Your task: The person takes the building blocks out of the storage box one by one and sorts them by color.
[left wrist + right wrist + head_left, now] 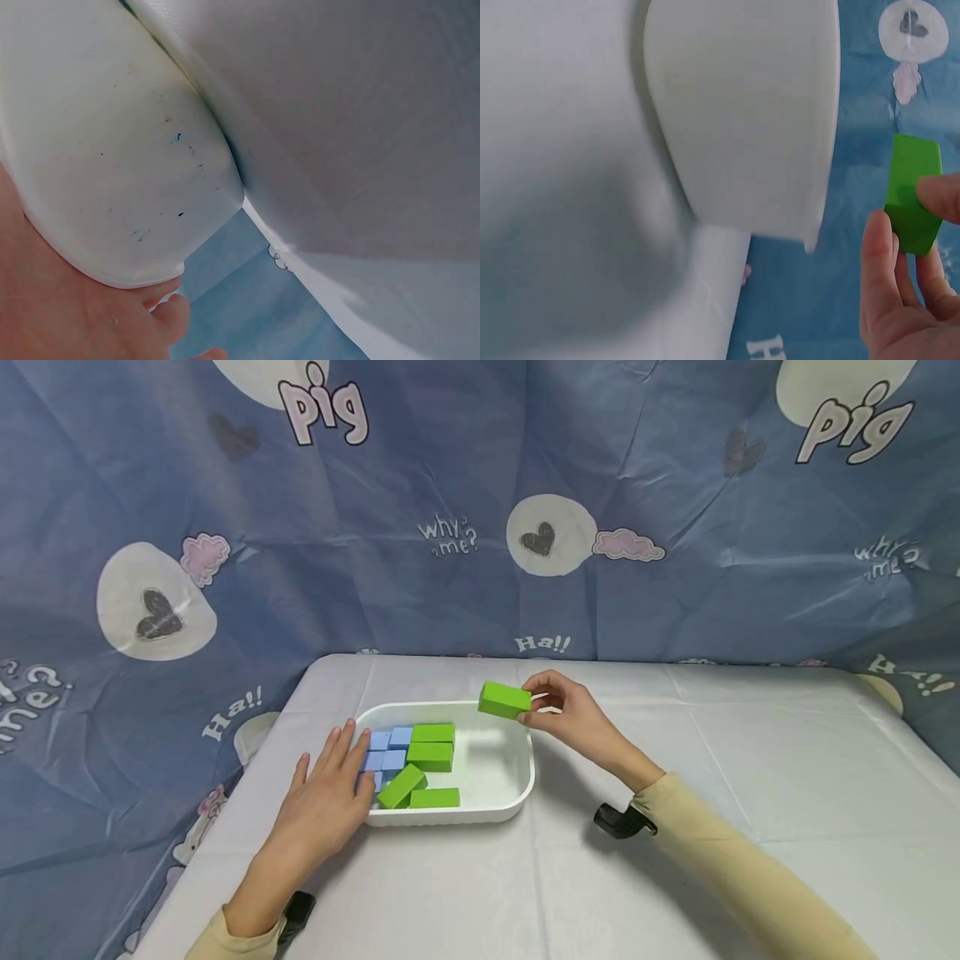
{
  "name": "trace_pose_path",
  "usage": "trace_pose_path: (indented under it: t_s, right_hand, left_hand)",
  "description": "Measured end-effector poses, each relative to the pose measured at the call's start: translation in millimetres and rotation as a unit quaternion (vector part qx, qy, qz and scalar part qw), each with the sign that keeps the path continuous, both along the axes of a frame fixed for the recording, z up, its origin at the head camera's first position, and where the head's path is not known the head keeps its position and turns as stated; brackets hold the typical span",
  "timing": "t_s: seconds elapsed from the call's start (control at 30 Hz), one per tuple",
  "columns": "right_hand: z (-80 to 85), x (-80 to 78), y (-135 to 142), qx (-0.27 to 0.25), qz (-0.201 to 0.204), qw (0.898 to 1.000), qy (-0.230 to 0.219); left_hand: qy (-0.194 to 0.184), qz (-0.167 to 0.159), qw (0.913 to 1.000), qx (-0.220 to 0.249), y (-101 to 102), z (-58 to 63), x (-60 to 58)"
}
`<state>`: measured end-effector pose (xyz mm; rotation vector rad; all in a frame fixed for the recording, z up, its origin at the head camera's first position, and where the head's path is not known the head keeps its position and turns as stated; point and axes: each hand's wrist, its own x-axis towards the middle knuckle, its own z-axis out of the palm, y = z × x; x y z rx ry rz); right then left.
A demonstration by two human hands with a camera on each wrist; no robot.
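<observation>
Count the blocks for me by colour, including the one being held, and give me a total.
Green blocks: 5, four in the white tray and one, the held green block, pinched in the right hand.
Blue blocks: at least 5 show; the left hand at the tray's edge hides part of the group.
Total: at least 10.

A white tablecloth (750, 793) meets a blue cartoon-print backdrop (675, 527) behind.
</observation>
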<state>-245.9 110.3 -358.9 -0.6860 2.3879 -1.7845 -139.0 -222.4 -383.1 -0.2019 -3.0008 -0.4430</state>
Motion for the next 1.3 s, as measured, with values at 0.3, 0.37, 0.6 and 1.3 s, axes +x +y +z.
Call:
trace_pose_path:
  t_s: [0.3,0.37,0.6,1.3]
  right_hand:
    - [0.8,-2.1,31,0.025,-0.04,0.999,-0.004]
    - [-2.4,-4.0,37,0.034,-0.047,0.998,-0.002]
    - [-19.0,-11.4,56,0.078,-0.064,0.995,-0.007]
    - [-47.2,-25.9,73,0.126,-0.007,0.991,-0.052]
  left_hand:
    - [-0.002,0.0,1.0,0.004,0,1.5,1.9]
    - [-0.002,0.0,1.0,0.005,0,1.4,2.0]
    - [0.002,0.0,1.0,0.005,0,0.0,0.9]
    - [0.009,0.004,0.9999,0.011,0,-3.2,0.5]
